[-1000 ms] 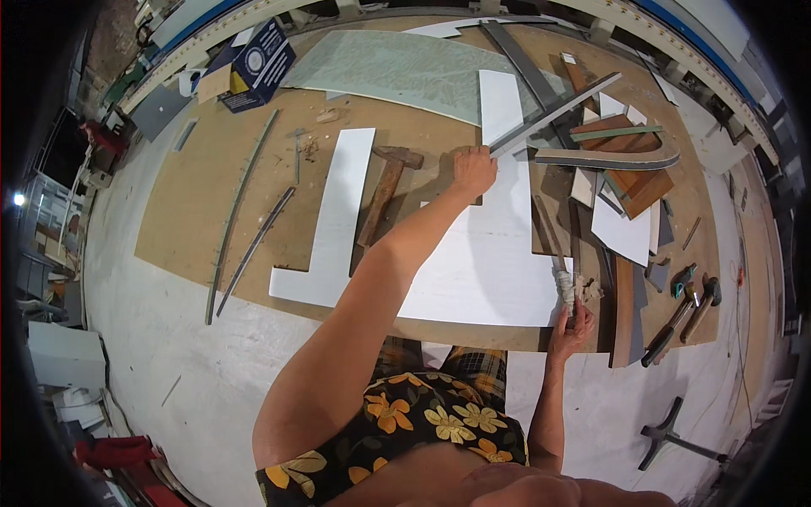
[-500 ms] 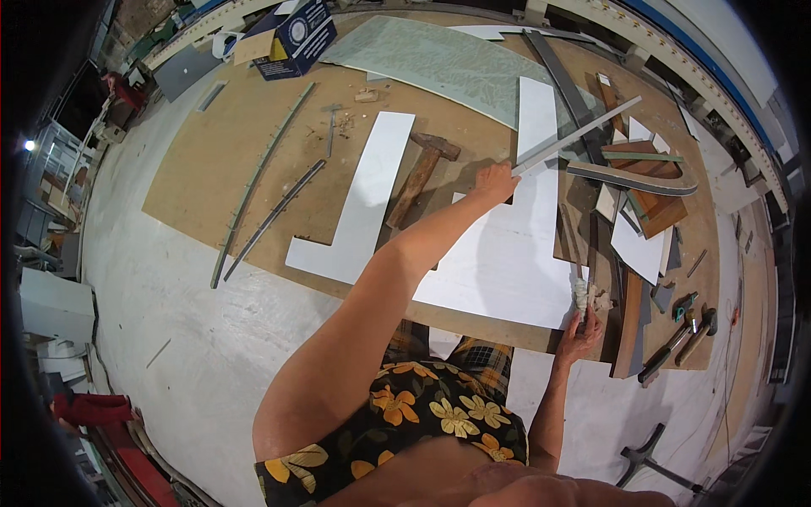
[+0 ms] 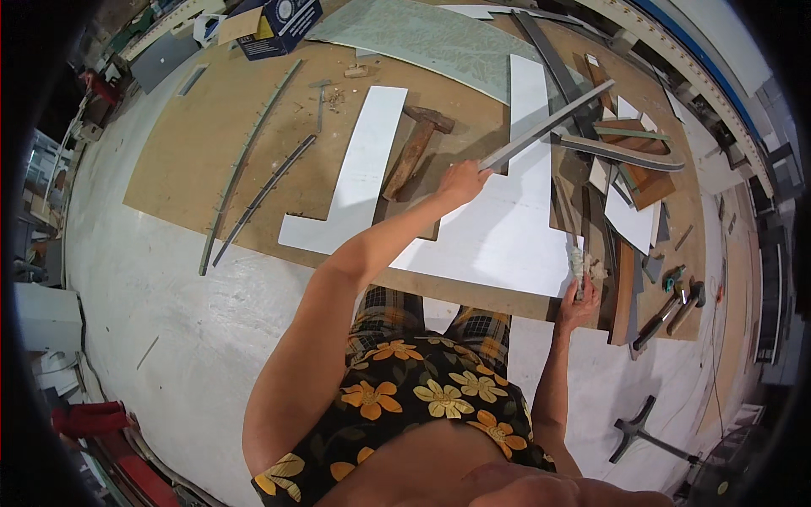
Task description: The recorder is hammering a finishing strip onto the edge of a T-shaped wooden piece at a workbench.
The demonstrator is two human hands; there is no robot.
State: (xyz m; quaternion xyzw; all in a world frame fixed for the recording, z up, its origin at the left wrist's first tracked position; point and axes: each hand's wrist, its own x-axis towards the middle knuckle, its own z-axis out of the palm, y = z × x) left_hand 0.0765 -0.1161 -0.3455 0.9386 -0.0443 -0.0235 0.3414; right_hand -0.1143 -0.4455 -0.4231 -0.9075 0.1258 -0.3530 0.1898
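Observation:
My left hand (image 3: pixel 465 184) is closed round the near end of a long grey strip (image 3: pixel 541 127), which slants up and right over a white cut-out sheet (image 3: pixel 515 245). At the sheet's near right corner, my right hand (image 3: pixel 579 304) has its fingers closed at the lower end of a pale wrapped handle (image 3: pixel 577 264) with a thin shaft. What the tool's tip looks like I cannot tell. A hammer (image 3: pixel 414 152) with a worn wooden handle lies in a gap between the sheet's arms, left of my left hand.
Offcuts and a curved grey-edged piece (image 3: pixel 621 154) pile up at right, beside hand tools (image 3: pixel 667 317). Two narrow strips (image 3: pixel 253 165) lie at left. A patterned pale green panel (image 3: pixel 422 51) and a blue box (image 3: pixel 283 29) stand at the back of the brown board (image 3: pixel 177 169).
My left hand has drawn the grey strip left and nearer to me across the sheet. My right hand stays at the wrapped handle. The whole view has shifted slightly.

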